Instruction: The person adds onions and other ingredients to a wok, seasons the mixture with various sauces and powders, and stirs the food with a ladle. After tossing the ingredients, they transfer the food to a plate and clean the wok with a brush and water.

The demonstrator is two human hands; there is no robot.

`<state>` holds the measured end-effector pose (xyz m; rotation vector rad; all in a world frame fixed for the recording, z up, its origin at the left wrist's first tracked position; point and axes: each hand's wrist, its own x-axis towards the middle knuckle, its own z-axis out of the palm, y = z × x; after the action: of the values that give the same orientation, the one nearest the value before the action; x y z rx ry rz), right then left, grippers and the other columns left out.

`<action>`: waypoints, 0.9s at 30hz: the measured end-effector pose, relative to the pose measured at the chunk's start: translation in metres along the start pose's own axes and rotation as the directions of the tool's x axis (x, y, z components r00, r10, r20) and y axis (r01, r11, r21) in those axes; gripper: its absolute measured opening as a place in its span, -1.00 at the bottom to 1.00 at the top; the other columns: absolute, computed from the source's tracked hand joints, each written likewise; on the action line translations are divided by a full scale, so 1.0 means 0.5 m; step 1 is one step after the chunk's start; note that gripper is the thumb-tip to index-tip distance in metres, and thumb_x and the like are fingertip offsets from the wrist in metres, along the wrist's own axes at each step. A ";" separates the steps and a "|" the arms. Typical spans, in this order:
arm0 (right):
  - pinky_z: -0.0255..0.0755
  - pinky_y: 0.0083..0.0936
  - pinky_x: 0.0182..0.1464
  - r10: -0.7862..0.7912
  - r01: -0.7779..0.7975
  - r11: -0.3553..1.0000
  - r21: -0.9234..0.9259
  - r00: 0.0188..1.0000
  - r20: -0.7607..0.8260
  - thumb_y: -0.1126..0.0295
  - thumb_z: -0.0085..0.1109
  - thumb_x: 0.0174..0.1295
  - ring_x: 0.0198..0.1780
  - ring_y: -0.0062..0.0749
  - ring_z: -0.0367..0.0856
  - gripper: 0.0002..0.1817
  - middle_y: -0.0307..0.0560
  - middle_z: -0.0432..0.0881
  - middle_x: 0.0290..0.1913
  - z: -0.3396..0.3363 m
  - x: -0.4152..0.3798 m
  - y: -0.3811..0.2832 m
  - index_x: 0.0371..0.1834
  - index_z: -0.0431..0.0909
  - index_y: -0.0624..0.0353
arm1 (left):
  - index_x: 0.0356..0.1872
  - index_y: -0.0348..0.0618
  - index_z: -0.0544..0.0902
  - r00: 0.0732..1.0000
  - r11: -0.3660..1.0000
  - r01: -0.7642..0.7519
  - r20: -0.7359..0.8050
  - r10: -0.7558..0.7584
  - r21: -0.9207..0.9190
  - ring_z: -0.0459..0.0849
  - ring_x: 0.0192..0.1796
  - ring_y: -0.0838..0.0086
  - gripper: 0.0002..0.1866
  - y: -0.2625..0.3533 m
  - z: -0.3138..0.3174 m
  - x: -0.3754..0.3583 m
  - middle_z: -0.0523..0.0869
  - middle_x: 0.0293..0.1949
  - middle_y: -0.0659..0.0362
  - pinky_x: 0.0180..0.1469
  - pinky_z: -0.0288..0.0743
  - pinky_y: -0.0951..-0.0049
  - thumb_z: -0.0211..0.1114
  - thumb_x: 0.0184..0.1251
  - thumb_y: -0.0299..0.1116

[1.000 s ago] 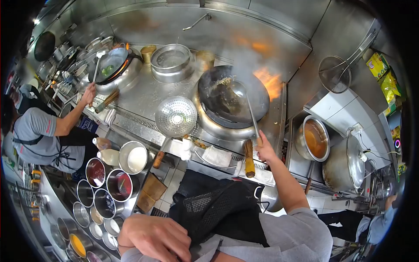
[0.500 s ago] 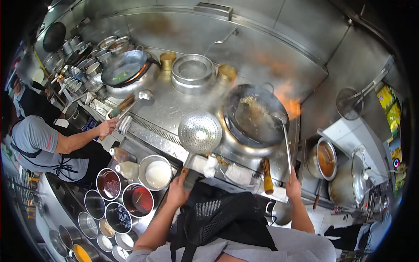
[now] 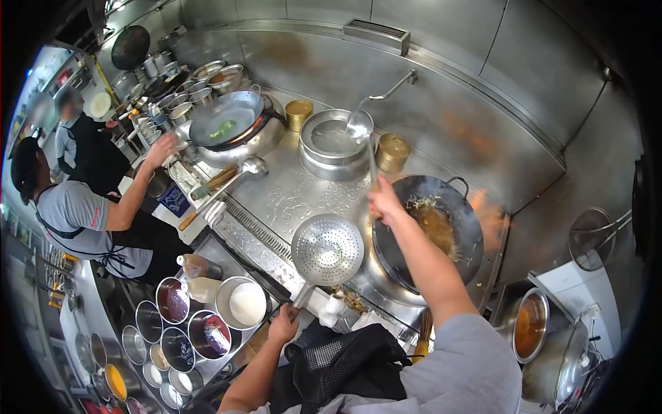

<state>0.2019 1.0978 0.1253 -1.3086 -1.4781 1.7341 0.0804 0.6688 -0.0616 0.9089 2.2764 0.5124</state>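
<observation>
My right hand (image 3: 385, 200) grips the handle of a ladle (image 3: 360, 128). The ladle's bowl is at the spout of a bent tap (image 3: 393, 84), over a round metal pot of water (image 3: 318, 134). Below my right forearm a black wok (image 3: 467, 231) holds brown liquid with pale shreds, and flame shows at its right side. My left hand (image 3: 283, 326) is closed around the handle end of a perforated strainer (image 3: 327, 250). The strainer's bowl rests near the front of the steel range, left of the wok. A few green bits lie in it.
Several metal pots of seasonings (image 3: 209, 334) stand at the lower left, beside squeeze bottles (image 3: 202, 290). A co-worker (image 3: 93, 224) faces a second wok (image 3: 231, 117). Brass-coloured tins (image 3: 393, 152) flank the water pot. At right are a bowl of orange-brown liquid (image 3: 531, 324) and a hanging mesh skimmer (image 3: 592, 238).
My right hand has carried the ladle from the wok up and left to the tap. More liquid shows in the wok. The co-worker's hand has left the other ladle and risen.
</observation>
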 end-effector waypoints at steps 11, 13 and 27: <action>0.46 -0.50 -0.55 -0.061 -0.510 0.184 0.841 0.848 0.527 0.60 0.10 0.11 -0.51 -0.35 0.47 -0.88 -0.09 0.41 -0.51 0.137 0.318 -0.040 -0.47 0.35 0.24 | -0.08 -0.15 0.39 0.775 0.404 0.515 0.612 0.157 -0.756 0.54 -0.55 0.46 -0.67 0.106 -0.104 -0.026 0.54 -0.42 0.12 -0.54 0.43 0.44 0.32 0.19 -0.53; 0.46 -0.56 -0.52 -0.124 -0.471 0.124 0.873 0.866 0.484 0.59 0.10 0.12 -0.53 -0.42 0.47 -0.88 -0.15 0.39 -0.54 0.119 0.243 -0.047 -0.42 0.33 0.29 | -0.04 -0.16 0.39 0.812 0.435 0.470 0.569 0.128 -0.768 0.54 -0.56 0.47 -0.64 0.108 -0.104 -0.031 0.55 -0.42 0.12 -0.55 0.44 0.45 0.30 0.18 -0.55; 0.30 -0.65 -0.49 -0.114 -0.167 0.467 0.868 0.962 0.246 0.57 0.15 0.28 -0.43 -0.58 0.42 -0.74 -0.10 0.44 -0.25 -0.347 -0.428 -0.057 -0.04 0.40 0.01 | -0.09 -0.21 0.37 0.905 0.643 0.023 0.289 0.311 -0.765 0.50 -0.60 0.48 -0.66 0.391 -0.206 -0.017 0.50 -0.50 0.17 -0.60 0.38 0.46 0.28 0.14 -0.56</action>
<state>0.4378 1.0019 0.2342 -0.5051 -0.4032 2.2733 0.1083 0.7847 0.1249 0.6651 1.3829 1.1360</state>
